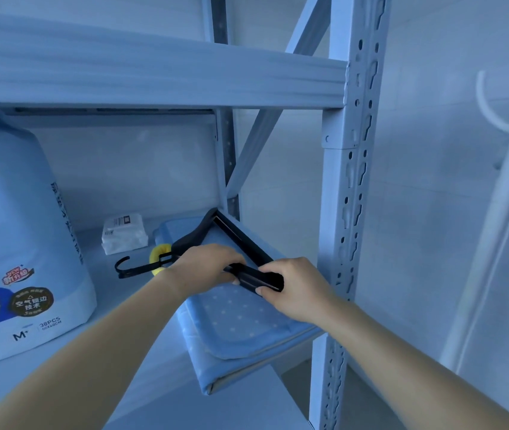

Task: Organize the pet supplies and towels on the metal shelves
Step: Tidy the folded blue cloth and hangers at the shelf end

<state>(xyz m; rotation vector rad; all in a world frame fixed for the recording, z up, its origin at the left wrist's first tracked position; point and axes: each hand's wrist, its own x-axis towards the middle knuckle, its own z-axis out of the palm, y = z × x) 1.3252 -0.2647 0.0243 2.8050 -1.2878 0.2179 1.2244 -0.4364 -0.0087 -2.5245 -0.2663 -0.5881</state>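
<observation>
Black hanger (240, 237) lies on top of a folded blue dotted mat (240, 321), at the right end of the metal shelf (123, 293), with its hook pointing left past a yellow ring (155, 254). It looks light and stiff, probably hard plastic, so it should lift easily. Its angular frame and open hook could catch on the soft mat or the shelf post. The near bar seems the best place to take hold of it, and both hands are there. The left hand (206, 263) curls its fingers over the bar's left part. The right hand (296, 287) has a closed grip on the right end, with fingers above and thumb below. Both forearms reach forward from below, wrists fairly level. A large bag (23, 237) stands at the left.
</observation>
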